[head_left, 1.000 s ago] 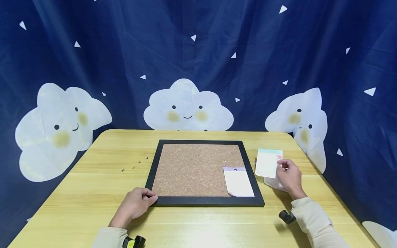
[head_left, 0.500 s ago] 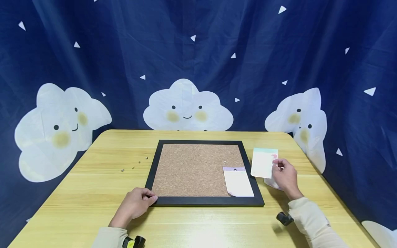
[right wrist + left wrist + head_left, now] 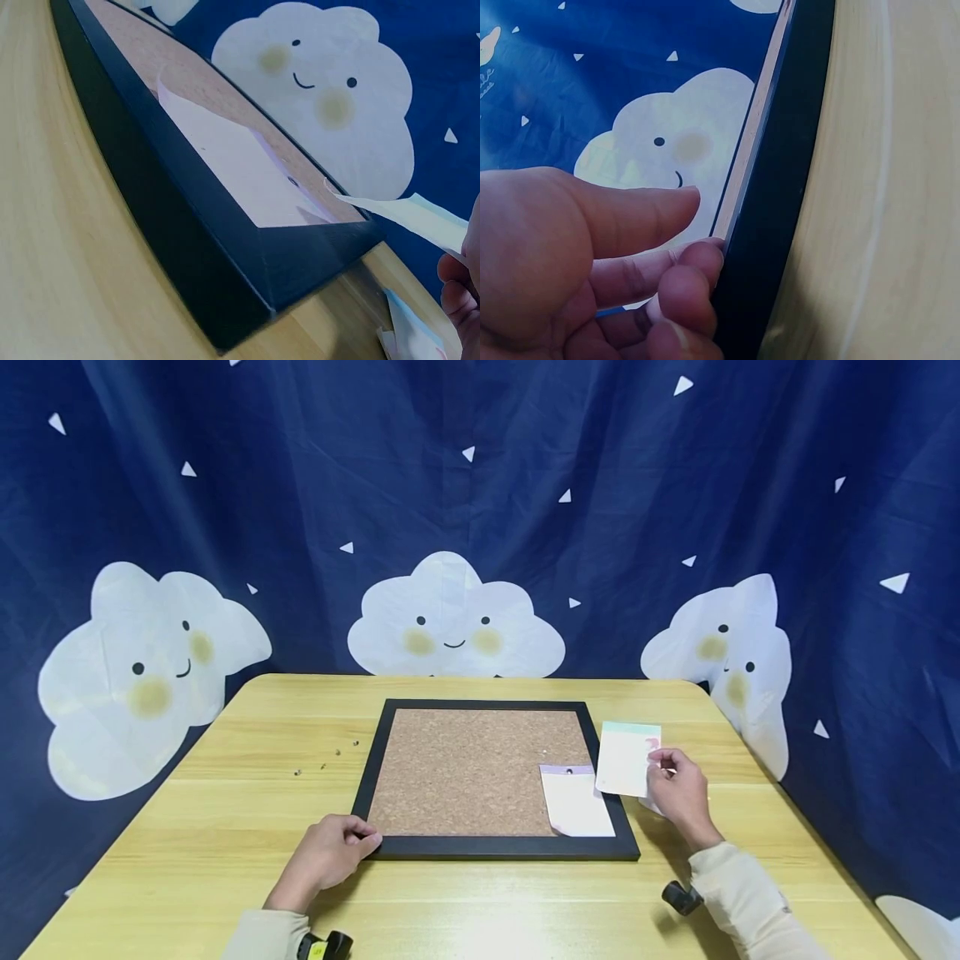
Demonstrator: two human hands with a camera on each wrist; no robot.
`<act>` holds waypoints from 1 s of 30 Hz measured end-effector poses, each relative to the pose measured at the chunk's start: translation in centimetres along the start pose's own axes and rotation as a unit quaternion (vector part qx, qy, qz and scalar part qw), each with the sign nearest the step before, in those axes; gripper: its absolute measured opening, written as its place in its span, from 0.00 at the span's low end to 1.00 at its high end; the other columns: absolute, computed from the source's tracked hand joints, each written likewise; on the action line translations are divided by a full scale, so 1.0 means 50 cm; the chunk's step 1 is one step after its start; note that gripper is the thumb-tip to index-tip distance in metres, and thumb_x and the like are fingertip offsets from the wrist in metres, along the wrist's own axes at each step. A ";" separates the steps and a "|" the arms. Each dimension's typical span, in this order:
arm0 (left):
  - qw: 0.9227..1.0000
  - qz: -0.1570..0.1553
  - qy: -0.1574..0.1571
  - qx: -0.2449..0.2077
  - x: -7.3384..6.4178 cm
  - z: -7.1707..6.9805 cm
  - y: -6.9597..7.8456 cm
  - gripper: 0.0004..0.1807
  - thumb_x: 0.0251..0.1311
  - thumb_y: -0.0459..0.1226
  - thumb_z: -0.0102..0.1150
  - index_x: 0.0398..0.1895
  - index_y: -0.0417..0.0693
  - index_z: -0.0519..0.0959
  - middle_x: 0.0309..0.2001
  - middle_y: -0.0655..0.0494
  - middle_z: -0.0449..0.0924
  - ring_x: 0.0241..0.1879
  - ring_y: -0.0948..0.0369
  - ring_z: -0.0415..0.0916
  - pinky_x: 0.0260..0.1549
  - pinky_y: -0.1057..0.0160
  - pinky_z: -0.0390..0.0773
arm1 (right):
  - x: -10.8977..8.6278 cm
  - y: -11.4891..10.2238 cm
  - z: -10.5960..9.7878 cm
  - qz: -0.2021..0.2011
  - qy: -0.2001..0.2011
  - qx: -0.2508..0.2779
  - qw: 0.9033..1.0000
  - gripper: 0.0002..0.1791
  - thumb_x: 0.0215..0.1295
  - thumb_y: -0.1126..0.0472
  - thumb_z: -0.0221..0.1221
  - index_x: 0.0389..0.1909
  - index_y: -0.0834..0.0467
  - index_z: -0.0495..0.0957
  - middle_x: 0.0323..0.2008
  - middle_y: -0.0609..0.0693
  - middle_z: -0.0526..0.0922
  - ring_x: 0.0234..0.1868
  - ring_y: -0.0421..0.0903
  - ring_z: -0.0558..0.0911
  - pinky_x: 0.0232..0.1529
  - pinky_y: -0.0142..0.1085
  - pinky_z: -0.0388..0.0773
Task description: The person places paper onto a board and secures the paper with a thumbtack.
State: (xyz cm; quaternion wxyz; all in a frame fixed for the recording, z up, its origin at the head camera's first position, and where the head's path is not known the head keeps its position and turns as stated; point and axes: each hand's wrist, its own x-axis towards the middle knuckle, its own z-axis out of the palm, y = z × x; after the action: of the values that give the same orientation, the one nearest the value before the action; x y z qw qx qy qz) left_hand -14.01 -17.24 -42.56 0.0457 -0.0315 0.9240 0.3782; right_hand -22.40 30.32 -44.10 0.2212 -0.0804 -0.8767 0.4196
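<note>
My right hand (image 3: pixel 681 793) pinches the right edge of a note sheet (image 3: pixel 624 760), white with a mint-green top band and a pink print. It is held up just right of the corkboard (image 3: pixel 465 768), its left edge overlapping the black frame in the head view. Inside the corkboard's near right corner lies another note sheet (image 3: pixel 579 806) with a lilac band and a thumbtack (image 3: pixel 569 771) at its top. My left hand (image 3: pixel 327 852) rests at the board's near left corner, its loosely bent fingers (image 3: pixel 697 262) touching the frame and its thumb apart from it.
Several small thumbtacks (image 3: pixel 337 752) lie on the wooden table (image 3: pixel 225 827) left of the board. A small white pin (image 3: pixel 544 752) shows on the cork. More note paper (image 3: pixel 412 330) lies right of the board, partly hidden below my right hand. A blue cloud-print curtain (image 3: pixel 480 485) stands behind.
My right hand has moved left with the mint-green-banded note sheet, from over the table to the corkboard's right frame edge. My left hand and the board have stayed in place.
</note>
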 end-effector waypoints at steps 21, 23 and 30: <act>1.000 -0.003 0.001 0.001 0.001 0.000 -0.002 0.07 0.62 0.39 0.63 0.36 0.44 0.83 0.24 0.56 0.70 0.25 0.59 0.66 0.24 0.62 0.66 | -0.018 -0.028 0.020 -0.004 -0.049 0.019 0.999 0.08 0.63 0.69 0.53 0.41 0.65 0.78 0.32 0.56 0.78 0.30 0.43 0.73 0.27 0.28 0.71; 1.000 -0.003 0.001 0.000 0.001 0.000 -0.002 0.07 0.61 0.39 0.63 0.36 0.44 0.83 0.24 0.56 0.70 0.25 0.59 0.66 0.24 0.62 0.66 | -0.019 -0.029 0.022 -0.004 -0.051 0.021 0.998 0.08 0.63 0.70 0.53 0.41 0.65 0.78 0.31 0.56 0.78 0.30 0.43 0.74 0.28 0.27 0.71; 1.000 -0.003 0.002 -0.003 0.000 0.000 -0.001 0.07 0.61 0.38 0.63 0.36 0.44 0.83 0.24 0.56 0.70 0.24 0.59 0.66 0.24 0.62 0.67 | -0.022 -0.033 0.029 -0.010 -0.060 0.023 0.998 0.09 0.63 0.70 0.54 0.42 0.65 0.77 0.35 0.57 0.79 0.35 0.45 0.75 0.32 0.27 0.72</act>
State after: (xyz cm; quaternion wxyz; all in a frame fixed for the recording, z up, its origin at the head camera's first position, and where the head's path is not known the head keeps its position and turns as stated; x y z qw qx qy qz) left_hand -13.98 -17.26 -42.62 0.0453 -0.0349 0.9231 0.3803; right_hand -22.01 27.88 -43.97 0.1741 -0.0414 -0.8793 0.4413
